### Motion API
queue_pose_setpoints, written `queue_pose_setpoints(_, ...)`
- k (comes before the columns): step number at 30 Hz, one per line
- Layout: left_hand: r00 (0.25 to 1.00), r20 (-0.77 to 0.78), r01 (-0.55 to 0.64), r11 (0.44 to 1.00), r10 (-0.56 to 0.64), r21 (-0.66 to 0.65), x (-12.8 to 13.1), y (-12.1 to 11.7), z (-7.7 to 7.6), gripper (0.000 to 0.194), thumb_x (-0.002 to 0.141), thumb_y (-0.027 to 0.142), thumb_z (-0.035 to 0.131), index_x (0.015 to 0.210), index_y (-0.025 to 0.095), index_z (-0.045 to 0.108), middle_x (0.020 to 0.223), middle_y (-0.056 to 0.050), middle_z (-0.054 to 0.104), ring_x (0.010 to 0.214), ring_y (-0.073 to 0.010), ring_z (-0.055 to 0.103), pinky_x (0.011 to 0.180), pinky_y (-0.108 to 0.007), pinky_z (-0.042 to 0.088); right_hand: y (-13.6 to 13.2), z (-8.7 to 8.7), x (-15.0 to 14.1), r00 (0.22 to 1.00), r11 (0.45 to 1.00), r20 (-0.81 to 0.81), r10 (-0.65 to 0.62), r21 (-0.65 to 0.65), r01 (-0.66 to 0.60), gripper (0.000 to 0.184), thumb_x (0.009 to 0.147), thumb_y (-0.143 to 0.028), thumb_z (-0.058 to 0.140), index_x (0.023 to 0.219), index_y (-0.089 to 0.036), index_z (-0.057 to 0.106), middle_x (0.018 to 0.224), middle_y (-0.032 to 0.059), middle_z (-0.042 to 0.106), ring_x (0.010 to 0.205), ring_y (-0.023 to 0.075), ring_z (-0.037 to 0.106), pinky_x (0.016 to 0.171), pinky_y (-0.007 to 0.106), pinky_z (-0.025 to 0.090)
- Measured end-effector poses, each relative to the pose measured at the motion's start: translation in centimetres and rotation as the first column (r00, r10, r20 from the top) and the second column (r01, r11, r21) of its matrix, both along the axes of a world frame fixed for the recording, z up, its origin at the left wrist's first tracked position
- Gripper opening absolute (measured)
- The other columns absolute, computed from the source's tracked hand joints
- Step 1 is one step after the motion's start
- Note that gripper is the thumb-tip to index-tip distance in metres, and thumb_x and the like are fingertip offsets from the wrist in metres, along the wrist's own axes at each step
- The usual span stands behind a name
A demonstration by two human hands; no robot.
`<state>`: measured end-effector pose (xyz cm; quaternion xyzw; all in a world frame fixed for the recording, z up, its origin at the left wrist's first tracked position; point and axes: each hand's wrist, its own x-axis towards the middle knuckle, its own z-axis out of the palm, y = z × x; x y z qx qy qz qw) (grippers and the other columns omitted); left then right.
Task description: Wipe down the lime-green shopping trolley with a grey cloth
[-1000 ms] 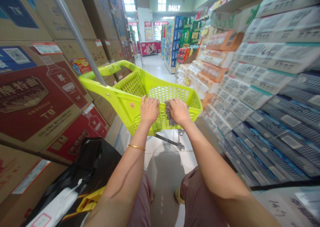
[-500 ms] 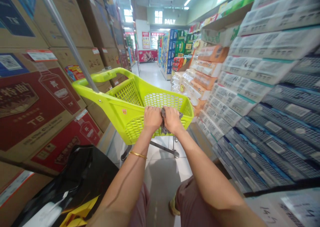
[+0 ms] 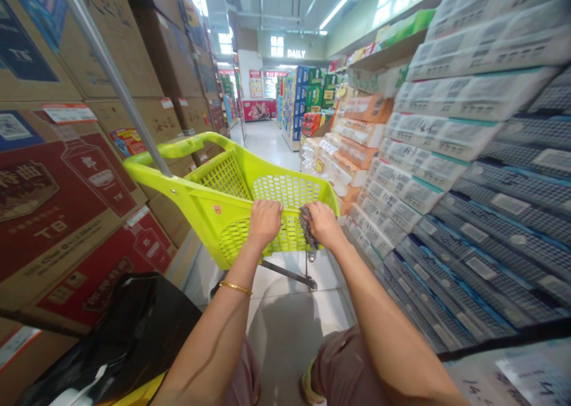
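A lime-green plastic shopping cart [image 3: 214, 206] stands in a store aisle in front of me. My left hand [image 3: 264, 218] grips its near rim, fingers curled over the edge. My right hand [image 3: 323, 223] presses a grey cloth [image 3: 307, 226] against the same rim, a little to the right. A gold bangle sits on my left wrist. The basket's inside looks empty from here. A grey metal pole [image 3: 116, 83] rises from the cart's left handle.
Stacked cardboard boxes [image 3: 66, 180] line the left side. Wrapped tissue packs [image 3: 446, 174] fill shelves on the right. A black bag [image 3: 134, 334] lies at lower left. The white tiled floor [image 3: 285, 299] runs ahead toward distant displays.
My hands moved together along the rim, then apart again, the right one rubbing the cloth rightward. My view has tilted up slightly and the cart sits a bit lower in frame.
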<state>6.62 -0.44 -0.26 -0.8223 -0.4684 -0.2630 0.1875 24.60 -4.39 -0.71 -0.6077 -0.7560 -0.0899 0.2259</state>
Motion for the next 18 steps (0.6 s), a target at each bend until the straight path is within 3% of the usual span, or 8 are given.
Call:
queue_pose_setpoints(11,1.000,0.011,0.003,1.000,-0.003,0.025,-0.3,-0.1,-0.3,0.028,0.092,0.024,0.033,0.079,0.019,0.058,0.081,-0.008,0.063,0.083,-0.0239,0.053,0.080,-0.038,0.032,1.0,-0.2,-6.0,0.998,0.994,0.058,-0.015,0.109,0.008,0.030,0.090,-0.016,0.036,0.115,-0.017,0.053,0.111,0.0122,0.055,0.096,0.0242,0.045,0.083,0.036,0.033)
queue_pose_setpoints(18,0.999,-0.017,0.047,0.998,-0.047,0.035,-1.2,0.2,-0.3,0.032,0.095,0.028,0.029,0.085,0.020,0.059,0.082,-0.006,0.063,0.083,-0.0225,0.053,0.080,-0.036,0.033,0.2,0.2,-2.5,0.995,0.995,0.073,0.068,0.064,-0.073,0.031,0.092,-0.024,0.039,0.119,-0.018,0.051,0.112,0.0106,0.057,0.101,0.0225,0.048,0.085,0.032,0.036)
